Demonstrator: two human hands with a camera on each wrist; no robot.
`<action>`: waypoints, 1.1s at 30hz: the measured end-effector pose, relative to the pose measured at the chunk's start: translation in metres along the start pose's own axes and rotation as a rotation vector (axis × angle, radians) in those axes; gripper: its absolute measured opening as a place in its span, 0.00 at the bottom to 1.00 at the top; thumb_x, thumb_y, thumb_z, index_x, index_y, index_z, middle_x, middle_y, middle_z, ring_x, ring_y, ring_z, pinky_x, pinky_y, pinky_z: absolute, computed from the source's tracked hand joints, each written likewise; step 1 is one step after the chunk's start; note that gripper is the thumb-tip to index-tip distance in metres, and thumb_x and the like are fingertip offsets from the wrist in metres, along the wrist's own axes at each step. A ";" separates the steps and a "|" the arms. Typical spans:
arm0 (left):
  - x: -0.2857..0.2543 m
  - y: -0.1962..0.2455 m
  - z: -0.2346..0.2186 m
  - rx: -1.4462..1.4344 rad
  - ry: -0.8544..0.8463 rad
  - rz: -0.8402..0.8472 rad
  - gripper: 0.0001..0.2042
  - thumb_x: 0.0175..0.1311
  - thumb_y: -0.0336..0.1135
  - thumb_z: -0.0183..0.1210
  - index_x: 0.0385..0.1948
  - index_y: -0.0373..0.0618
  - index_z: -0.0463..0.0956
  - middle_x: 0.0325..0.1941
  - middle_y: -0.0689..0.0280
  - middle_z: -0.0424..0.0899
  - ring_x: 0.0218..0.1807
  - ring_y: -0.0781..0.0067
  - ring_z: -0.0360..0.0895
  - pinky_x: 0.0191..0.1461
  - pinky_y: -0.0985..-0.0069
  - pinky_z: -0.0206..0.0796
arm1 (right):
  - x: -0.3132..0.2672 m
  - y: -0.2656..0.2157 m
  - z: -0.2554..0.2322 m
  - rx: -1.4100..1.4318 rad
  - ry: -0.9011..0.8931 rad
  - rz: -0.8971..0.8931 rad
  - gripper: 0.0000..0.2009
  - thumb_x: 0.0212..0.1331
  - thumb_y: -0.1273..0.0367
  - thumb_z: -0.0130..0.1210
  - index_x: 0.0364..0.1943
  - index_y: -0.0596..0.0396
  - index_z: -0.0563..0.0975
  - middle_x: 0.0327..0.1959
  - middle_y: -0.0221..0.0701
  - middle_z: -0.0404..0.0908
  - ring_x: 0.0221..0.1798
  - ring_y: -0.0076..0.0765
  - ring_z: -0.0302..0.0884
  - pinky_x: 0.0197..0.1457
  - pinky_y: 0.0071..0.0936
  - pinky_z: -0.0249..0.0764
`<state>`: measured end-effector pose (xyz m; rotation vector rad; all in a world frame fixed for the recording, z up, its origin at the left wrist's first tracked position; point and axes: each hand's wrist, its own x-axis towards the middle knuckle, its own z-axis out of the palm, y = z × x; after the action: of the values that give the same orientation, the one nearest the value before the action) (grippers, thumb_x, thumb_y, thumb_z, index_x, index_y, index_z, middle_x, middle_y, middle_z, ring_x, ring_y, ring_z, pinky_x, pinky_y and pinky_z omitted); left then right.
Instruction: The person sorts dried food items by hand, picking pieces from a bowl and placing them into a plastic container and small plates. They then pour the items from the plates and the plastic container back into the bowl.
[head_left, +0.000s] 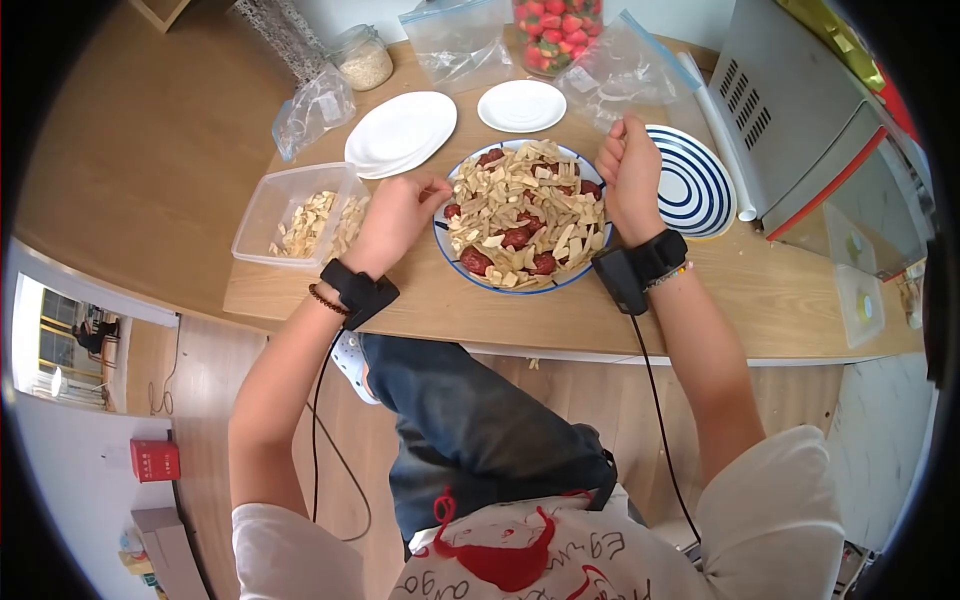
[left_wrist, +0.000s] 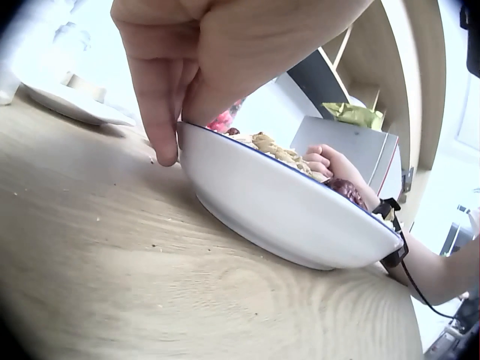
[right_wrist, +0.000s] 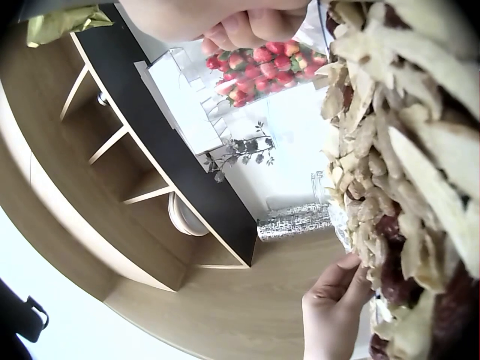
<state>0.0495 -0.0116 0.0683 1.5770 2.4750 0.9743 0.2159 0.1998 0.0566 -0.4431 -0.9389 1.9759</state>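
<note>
A white bowl with a blue rim (head_left: 470,277) holds pale dried slices (head_left: 530,190) and several dark red dates (head_left: 475,261). My left hand (head_left: 398,215) pinches its left rim; in the left wrist view a finger of that hand (left_wrist: 202,52) reaches down outside the white bowl wall (left_wrist: 255,202). At the bowl's right edge, my right hand (head_left: 632,180) has its fingers curled, with no object visible in them. The right wrist view shows these curled fingers (right_wrist: 251,28) beside the rim; whether they touch it is unclear.
Left of the bowl lies a clear tub (head_left: 262,225) with more slices. Behind are white plates (head_left: 400,130), a small plate (head_left: 521,106), plastic bags (head_left: 455,45), an oat jar (head_left: 362,62) and strawberries (head_left: 558,30). On the right are a striped plate (head_left: 690,185) and a grey appliance (head_left: 790,90).
</note>
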 end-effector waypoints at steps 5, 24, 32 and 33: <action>0.002 -0.005 0.000 0.061 -0.002 0.011 0.07 0.58 0.28 0.58 0.35 0.35 0.79 0.29 0.58 0.84 0.30 0.73 0.81 0.36 0.78 0.71 | 0.004 -0.001 -0.006 0.025 -0.024 -0.003 0.12 0.62 0.64 0.43 0.22 0.53 0.64 0.12 0.18 0.51 0.12 0.16 0.42 0.15 0.19 0.40; -0.017 -0.067 -0.142 0.023 0.230 -0.358 0.12 0.58 0.38 0.58 0.33 0.37 0.81 0.24 0.62 0.82 0.27 0.73 0.78 0.33 0.77 0.70 | 0.016 -0.025 0.004 0.136 -0.120 0.130 0.10 0.65 0.63 0.44 0.26 0.48 0.62 0.13 0.17 0.48 0.12 0.14 0.43 0.13 0.16 0.41; -0.033 -0.117 -0.168 0.098 0.206 -0.518 0.13 0.48 0.40 0.62 0.27 0.38 0.82 0.24 0.62 0.82 0.26 0.74 0.78 0.33 0.77 0.70 | 0.000 0.038 0.207 -0.063 -0.647 0.327 0.10 0.64 0.61 0.45 0.31 0.52 0.65 0.17 0.17 0.54 0.16 0.13 0.49 0.15 0.13 0.47; -0.035 -0.121 -0.167 0.093 0.242 -0.519 0.13 0.47 0.40 0.63 0.26 0.38 0.82 0.23 0.62 0.82 0.27 0.74 0.78 0.33 0.77 0.70 | -0.008 0.052 0.231 -0.140 -0.669 0.361 0.12 0.64 0.60 0.45 0.32 0.53 0.65 0.18 0.17 0.55 0.16 0.13 0.49 0.15 0.13 0.47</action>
<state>-0.0908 -0.1545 0.1280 0.7841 2.8999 1.0138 0.0485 0.0736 0.1669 -0.0067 -1.4980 2.4570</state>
